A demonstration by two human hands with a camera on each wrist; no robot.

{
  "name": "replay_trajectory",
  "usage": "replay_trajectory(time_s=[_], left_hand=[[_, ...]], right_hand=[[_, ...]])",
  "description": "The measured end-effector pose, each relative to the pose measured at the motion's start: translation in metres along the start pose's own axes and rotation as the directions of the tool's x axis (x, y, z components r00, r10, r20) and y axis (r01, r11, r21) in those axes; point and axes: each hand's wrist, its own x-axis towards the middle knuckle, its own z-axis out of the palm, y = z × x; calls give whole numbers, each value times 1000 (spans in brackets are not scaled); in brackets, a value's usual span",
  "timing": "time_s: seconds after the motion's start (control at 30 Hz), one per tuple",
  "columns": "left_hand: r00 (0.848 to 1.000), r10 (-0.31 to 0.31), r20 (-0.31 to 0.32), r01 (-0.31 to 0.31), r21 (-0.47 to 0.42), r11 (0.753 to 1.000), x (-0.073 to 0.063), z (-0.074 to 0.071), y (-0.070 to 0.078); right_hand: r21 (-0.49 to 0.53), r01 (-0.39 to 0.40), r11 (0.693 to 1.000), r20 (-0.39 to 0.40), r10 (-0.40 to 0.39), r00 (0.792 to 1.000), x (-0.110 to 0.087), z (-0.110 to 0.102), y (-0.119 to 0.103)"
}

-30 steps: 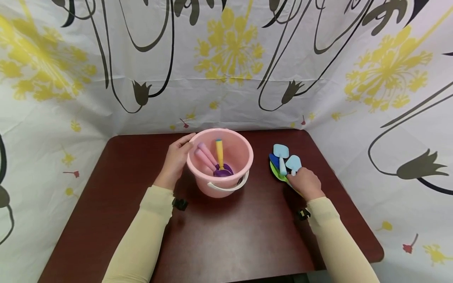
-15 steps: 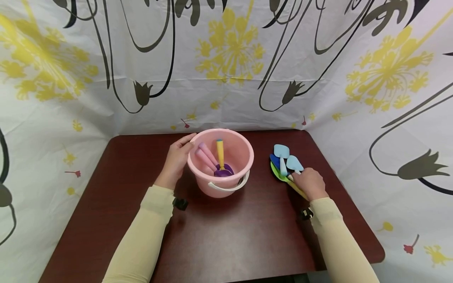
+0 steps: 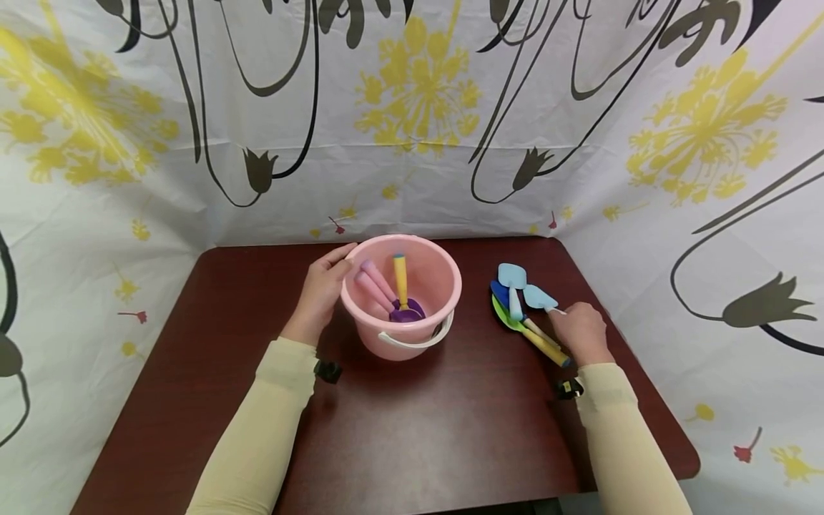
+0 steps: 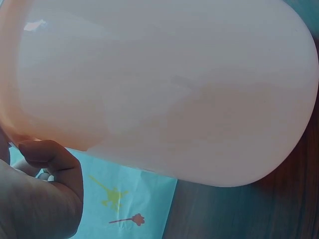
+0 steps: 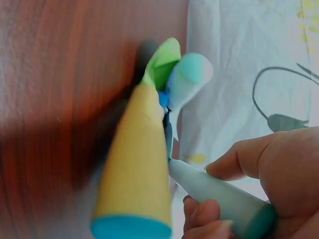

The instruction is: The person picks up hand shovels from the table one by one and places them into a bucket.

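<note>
In the head view, the bucket (image 3: 430, 275) stands upright near the table's (image 3: 386, 443) far edge. The left hand (image 3: 315, 293) grips its near-left rim, the thumb toward the inside and the other fingers around the outside. Two pink handles (image 3: 375, 287) and a yellow handle (image 3: 400, 277) lean inside, above purple scoops (image 3: 405, 315). To the right, the right hand (image 3: 582, 330) pinches the trowel (image 3: 539, 297) by its handle, its pale blade beside the spade (image 3: 512, 275); the spade overlaps a blue tool (image 3: 498, 292) and a green spoon (image 3: 506, 313).

In the left wrist view, the bucket's wall fills most of the frame, and the thumb bends against the rim (the other fingertips are hidden).

In the right wrist view, thumb and curled fingers close on the trowel's handle from opposite sides, next to the spoon's yellow grip (image 5: 133, 169).
</note>
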Motion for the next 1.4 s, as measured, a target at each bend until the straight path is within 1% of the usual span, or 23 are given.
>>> replay_trajectory(time_s=[0.13, 0.27, 0.33, 0.47, 0.53, 0.63, 0.8, 0.93, 1.03, 1.13, 1.3, 1.4], left_hand=[[1000, 1, 3, -1, 4, 1000, 0, 0, -1], [1000, 1, 5, -1, -1, 1000, 0, 0, -1], [1000, 0, 4, 0, 2, 1000, -1, 0, 0], [1000, -2, 2, 2, 11, 1000, -1, 0, 0], [1000, -2, 0, 2, 11, 1000, -1, 0, 0], [1000, 1, -3, -1, 16, 1000, 0, 0, 0], [1000, 3, -3, -3, 25, 1000, 0, 0, 0], [1000, -2, -3, 2, 20, 1000, 0, 1, 1], [1000, -5, -3, 5, 20, 1000, 0, 0, 1], [1000, -8, -7, 8, 25, 1000, -1, 0, 1], [1000, 0, -13, 1, 26, 1000, 0, -1, 0], [1000, 9, -10, -9, 28, 1000, 1, -1, -1]], right_hand=[[3, 36, 999, -45, -36, 998, -3, -10, 1], [15, 70, 997, -46, -69, 997, -5, -18, 3], [12, 64, 998, -32, -63, 997, -4, -20, 4], [11, 25, 1000, 3, -25, 1000, -4, -29, 4], [43, 13, 999, 13, -13, 1000, -4, -34, 3], [141, 14, 990, 19, -17, 1000, -7, -44, -1], [303, 64, 951, 23, -74, 997, -16, -57, -16], [381, 116, 917, 18, -133, 991, -24, -68, -37], [415, 155, 896, 27, -183, 983, -29, -77, -53], [435, 197, 879, 54, -244, 968, -32, -85, -71], [402, 275, 874, 113, -345, 932, -41, -96, -104], [385, 325, 864, 150, -406, 901, -44, -101, -123]])
